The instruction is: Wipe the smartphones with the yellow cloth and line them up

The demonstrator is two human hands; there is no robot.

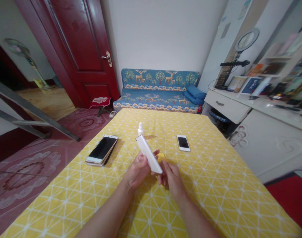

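Note:
My left hand (138, 172) grips a white phone (149, 153) seen edge-on, tilted up and away over the yellow tablecloth (210, 185). My right hand (172, 178) touches the phone's near end and holds a small yellow cloth (161, 156), mostly hidden behind the phone. A small white spray bottle (140, 129) stands upright just beyond the held phone.
Two stacked phones (102, 149) lie at the table's left edge, and a small white phone (183, 142) lies right of centre. Beyond the table are a blue patterned sofa (160, 89), a red door (79, 49), and a white desk (252, 105) with shelves on the right.

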